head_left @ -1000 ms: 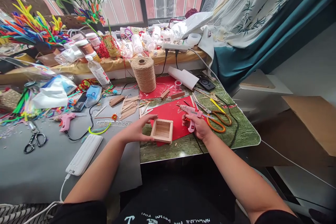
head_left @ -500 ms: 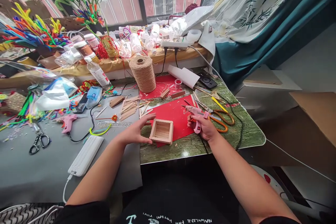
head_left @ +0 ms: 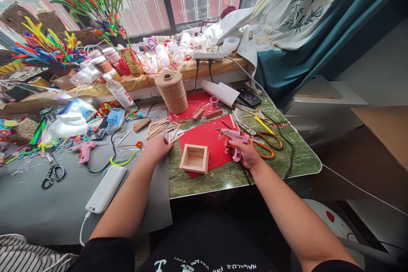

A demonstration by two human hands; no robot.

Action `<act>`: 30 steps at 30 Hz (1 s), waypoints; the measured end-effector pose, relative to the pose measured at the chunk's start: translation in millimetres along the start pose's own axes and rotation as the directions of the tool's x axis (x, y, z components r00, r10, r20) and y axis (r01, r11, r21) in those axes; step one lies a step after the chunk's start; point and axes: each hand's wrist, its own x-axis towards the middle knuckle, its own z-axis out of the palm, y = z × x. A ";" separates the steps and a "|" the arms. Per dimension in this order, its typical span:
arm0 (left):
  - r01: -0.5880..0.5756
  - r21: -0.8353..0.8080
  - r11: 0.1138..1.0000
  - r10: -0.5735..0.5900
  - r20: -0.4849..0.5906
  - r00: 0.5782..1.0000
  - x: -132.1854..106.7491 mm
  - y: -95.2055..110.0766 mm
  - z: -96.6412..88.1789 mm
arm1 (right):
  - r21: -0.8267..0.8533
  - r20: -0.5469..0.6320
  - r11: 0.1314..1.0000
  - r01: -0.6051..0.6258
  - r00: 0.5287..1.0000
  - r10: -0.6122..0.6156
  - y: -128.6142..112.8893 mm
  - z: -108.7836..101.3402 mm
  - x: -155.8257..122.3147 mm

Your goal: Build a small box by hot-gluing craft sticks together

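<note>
My right hand (head_left: 245, 151) is wrapped round the handle of a pink hot glue gun (head_left: 235, 137), its nozzle pointing left over the red sheet (head_left: 213, 136). A small square box of wooden sticks (head_left: 195, 169) stands open side up, partly on that sheet, between my hands and touched by neither. My left hand (head_left: 158, 148) is closed with its fingertips at the near edge of a pile of flat wooden sticks (head_left: 156, 128). Whatever its fingers pinch, if anything, is hidden.
Orange-handled scissors (head_left: 266, 146) lie right of the glue gun. Behind stands a twine spool (head_left: 172, 92). To the left are a second pink glue gun (head_left: 85, 151), black scissors (head_left: 52, 175) and a white power strip (head_left: 106, 189). Cords cross the table.
My left hand has left the wooden box, moved left and up to the stick pile, and closed its fingers. My right hand still holds the glue gun in much the same place.
</note>
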 end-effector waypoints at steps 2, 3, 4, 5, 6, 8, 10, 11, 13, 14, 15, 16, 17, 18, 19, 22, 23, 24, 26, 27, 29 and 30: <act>0.011 -0.025 1.000 -0.011 0.011 1.000 1.1 1.9 -2.6 | 0.003 0.000 1.000 0.012 1.000 -0.012 0.3 -0.7 -0.1; 0.010 -0.036 0.999 -0.010 0.011 1.000 1.0 2.0 -4.6 | 0.002 0.000 1.000 0.020 1.000 -0.020 0.8 -1.1 0.0; 0.009 -0.042 0.999 -0.009 0.009 1.000 0.4 1.9 -6.9 | -0.001 0.002 1.000 0.026 1.000 -0.026 1.6 -1.5 0.2; 0.008 -0.039 0.999 -0.008 0.005 1.000 -1.0 1.8 -9.3 | -0.008 0.004 0.999 0.031 1.000 -0.031 2.6 -1.9 0.2; 0.008 -0.041 0.999 -0.008 -0.009 1.000 -3.5 2.1 -11.8 | -0.021 0.006 0.999 0.037 0.999 -0.036 3.9 -2.3 0.1; -0.011 -0.123 0.992 0.005 -0.049 0.999 -13.1 5.3 -16.5 | -0.072 0.019 0.996 0.051 0.999 -0.050 6.8 -3.2 -1.3; -0.085 -0.371 0.925 0.059 -0.081 0.995 -30.1 13.7 -20.1 | -0.158 0.060 0.985 0.071 0.996 -0.062 9.1 -4.4 -4.8; -0.129 -0.521 0.844 0.121 -0.049 0.991 -41.2 20.0 -21.6 | -0.211 0.083 0.975 0.076 0.995 -0.059 9.8 -5.1 -7.5; -0.213 -0.671 0.710 0.278 -0.011 0.961 -65.9 35.9 -23.9 | -0.331 0.122 0.942 0.058 0.992 -0.018 9.6 -6.7 -14.3; -0.248 -0.680 0.690 0.329 -0.011 0.944 -78.0 44.8 -24.8 | -0.391 0.141 0.919 0.040 0.990 0.017 9.0 -7.5 -17.8; -0.281 -0.660 0.696 0.353 -0.026 0.935 -89.0 53.6 -25.6 | -0.442 0.157 0.897 0.026 0.986 0.049 8.4 -8.2 -21.1; -0.312 -0.607 0.731 0.377 -0.022 0.926 -98.1 62.0 -26.2 | -0.480 0.168 0.877 0.015 0.983 0.075 8.0 -9.0 -23.8; -0.336 -0.543 0.769 0.398 -0.004 0.918 -105.2 69.5 -26.6 | -0.501 0.173 0.865 0.006 0.980 0.094 8.0 -9.7 -25.8; -0.349 -0.499 0.793 0.407 0.009 0.913 -110.0 76.0 -26.8 | -0.506 0.172 0.863 -0.001 0.980 0.102 8.5 -10.4 -26.9; -0.354 -0.466 0.811 0.413 0.027 0.910 -112.9 81.3 -26.8 | -0.499 0.162 0.867 -0.010 0.981 0.104 9.5 -11.1 -27.3; -0.368 -0.397 0.841 0.431 0.079 0.899 -114.2 90.6 -27.0 | -0.482 0.104 0.874 -0.053 0.988 0.117 13.9 -13.3 -25.4; -0.382 -0.379 0.843 0.444 0.089 0.892 -113.8 92.0 -27.5 | -0.481 0.092 0.874 -0.064 0.988 0.123 15.1 -13.8 -24.3; -0.398 -0.362 0.843 0.458 0.095 0.884 -113.5 93.0 -28.3 | -0.479 0.085 0.875 -0.071 0.988 0.126 15.7 -14.2 -23.5; -0.428 -0.327 0.843 0.481 0.100 0.871 -113.7 94.3 -30.4 | -0.464 0.087 0.882 -0.075 0.988 0.130 15.2 -14.1 -22.7; -0.438 -0.308 0.844 0.487 0.103 0.867 -114.1 94.9 -31.7 | -0.454 0.094 0.888 -0.072 0.987 0.128 14.2 -13.6 -22.9; -0.456 -0.271 0.848 0.498 0.113 0.860 -114.7 96.2 -34.3 | -0.444 0.103 0.893 -0.072 0.986 0.130 11.3 -12.0 -24.2; -0.464 -0.253 0.849 0.503 0.118 0.856 -114.6 96.8 -35.4 | -0.446 0.106 0.892 -0.074 0.985 0.135 9.6 -11.1 -25.1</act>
